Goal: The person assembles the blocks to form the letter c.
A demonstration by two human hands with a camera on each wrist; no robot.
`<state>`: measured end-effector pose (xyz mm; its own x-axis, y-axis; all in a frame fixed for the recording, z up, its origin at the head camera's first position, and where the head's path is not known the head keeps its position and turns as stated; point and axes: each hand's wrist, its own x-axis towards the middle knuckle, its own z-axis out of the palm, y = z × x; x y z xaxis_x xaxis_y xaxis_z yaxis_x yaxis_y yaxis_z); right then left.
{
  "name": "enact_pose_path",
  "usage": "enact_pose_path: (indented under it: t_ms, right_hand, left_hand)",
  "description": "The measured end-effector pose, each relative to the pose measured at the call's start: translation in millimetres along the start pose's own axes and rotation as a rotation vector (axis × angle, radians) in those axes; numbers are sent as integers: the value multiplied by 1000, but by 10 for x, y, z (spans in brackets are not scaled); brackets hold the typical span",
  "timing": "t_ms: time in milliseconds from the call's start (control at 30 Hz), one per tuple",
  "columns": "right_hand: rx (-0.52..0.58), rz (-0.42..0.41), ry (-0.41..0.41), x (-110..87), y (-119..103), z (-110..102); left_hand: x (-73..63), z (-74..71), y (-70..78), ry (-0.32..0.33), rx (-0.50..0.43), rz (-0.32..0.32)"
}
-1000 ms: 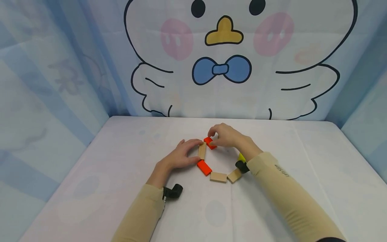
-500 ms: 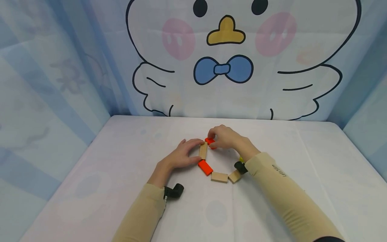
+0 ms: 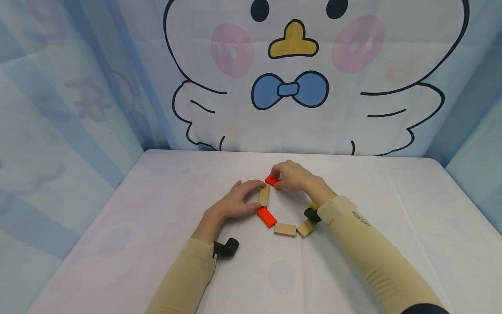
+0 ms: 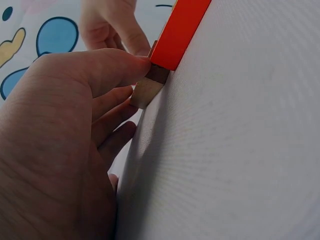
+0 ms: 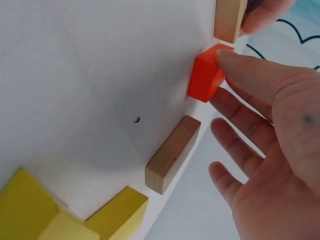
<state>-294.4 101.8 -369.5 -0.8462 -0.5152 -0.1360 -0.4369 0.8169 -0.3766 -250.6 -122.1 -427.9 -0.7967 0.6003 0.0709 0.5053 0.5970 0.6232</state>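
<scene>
My right hand [image 3: 296, 176] pinches a small red block [image 5: 204, 75] between thumb and fingers, low over the white tabletop at the back of a ring of blocks. Just left of it lies a plain wooden block [image 3: 264, 198]. My left hand [image 3: 233, 203] grips that wooden block along its length, thumb at the near end and index finger at the far end. The left thumb is also right by a second red block [image 3: 266, 217], which adjoins the wooden one. In the right wrist view, the wooden block's end [image 5: 230, 20] sits close beside the pinched red block.
Two more wooden blocks, one at the front [image 3: 285, 230] and one at front right [image 3: 305, 228], continue the ring. Under the right forearm are yellow blocks [image 5: 117, 215] and another wooden block [image 5: 172, 155]. A printed curtain [image 3: 290, 126] hangs behind the table [image 3: 157, 218].
My right hand has turned the red block a little and shifted it slightly toward the back. My left hand keeps its place on the wooden block.
</scene>
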Motion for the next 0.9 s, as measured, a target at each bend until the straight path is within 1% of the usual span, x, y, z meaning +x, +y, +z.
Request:
enact_pose_path:
  t_ms: [200, 467, 900]
  right_hand:
    - [-22, -13, 20, 15, 40, -10]
    - [-60, -44, 23, 30, 36, -41]
    - [-63, -43, 40, 75, 40, -14]
  left_hand:
    - [6, -4, 14, -5, 2, -2]
    - [14, 0, 20, -7, 7, -20]
    - [7, -1, 1, -9, 6, -10]
